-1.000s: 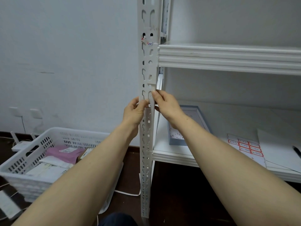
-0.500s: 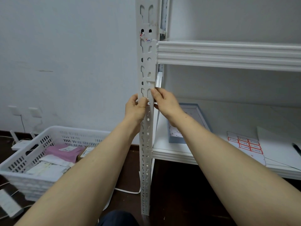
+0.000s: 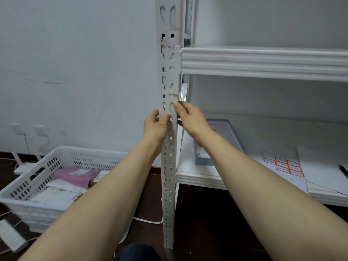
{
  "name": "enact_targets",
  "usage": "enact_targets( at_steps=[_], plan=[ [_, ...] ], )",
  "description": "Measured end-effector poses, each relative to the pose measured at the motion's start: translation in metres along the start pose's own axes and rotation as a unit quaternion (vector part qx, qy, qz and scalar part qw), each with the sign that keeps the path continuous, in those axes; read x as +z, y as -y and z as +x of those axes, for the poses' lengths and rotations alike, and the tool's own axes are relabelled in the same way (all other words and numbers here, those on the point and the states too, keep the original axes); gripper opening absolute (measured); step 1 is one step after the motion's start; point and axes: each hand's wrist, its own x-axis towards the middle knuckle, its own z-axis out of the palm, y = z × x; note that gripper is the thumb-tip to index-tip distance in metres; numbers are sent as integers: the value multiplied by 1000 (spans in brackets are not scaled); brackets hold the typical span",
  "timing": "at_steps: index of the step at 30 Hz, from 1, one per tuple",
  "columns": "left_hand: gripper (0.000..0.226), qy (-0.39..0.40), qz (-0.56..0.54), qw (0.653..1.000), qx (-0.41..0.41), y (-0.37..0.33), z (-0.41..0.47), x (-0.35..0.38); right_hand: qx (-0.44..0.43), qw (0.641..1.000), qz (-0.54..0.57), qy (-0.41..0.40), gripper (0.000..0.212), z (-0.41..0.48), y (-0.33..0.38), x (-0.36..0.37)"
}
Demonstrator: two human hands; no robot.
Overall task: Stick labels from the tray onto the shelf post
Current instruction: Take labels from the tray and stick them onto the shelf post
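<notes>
The white slotted shelf post (image 3: pixel 170 76) stands upright in the middle of the view. My left hand (image 3: pixel 155 126) and my right hand (image 3: pixel 190 118) meet on its front face, just below the upper shelf beam. Their fingertips pinch a small white label (image 3: pixel 171 118) against the post, and the fingers hide most of it. Higher up, a label with red and blue marks (image 3: pixel 169 45) is stuck on the post. On the lower shelf (image 3: pixel 197 178) lie a sheet of red-bordered labels (image 3: pixel 283 166) and a grey-blue tray (image 3: pixel 228 129).
A white perforated basket (image 3: pixel 62 157) with parcels and papers sits on the dark floor at the left. Wall sockets, cables and a power strip (image 3: pixel 10 236) lie at the far left. The upper shelf beam (image 3: pixel 263 62) juts out to the right of the post.
My left hand has slid in from the post's side, so its thumb now lies over the front face. My right hand stays at the same spot on the post.
</notes>
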Motion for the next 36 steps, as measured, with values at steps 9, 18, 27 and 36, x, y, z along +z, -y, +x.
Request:
enact_targets(
  at_steps=[9, 18, 27, 36],
  plan=[
    [6, 24, -15, 1000, -11, 4, 1, -6, 3, 1000, 7, 6, 30, -2, 2, -1],
    [16, -1, 36, 999, 33, 5, 3, -2, 6, 1000, 6, 7, 33, -2, 2, -1],
    [7, 28, 47, 998, 13, 3, 5, -11, 6, 1000, 4, 9, 32, -3, 3, -2],
    [6, 39, 133, 988, 66, 0, 8, -16, 6, 1000, -1, 9, 34, -5, 5, -2]
  ],
)
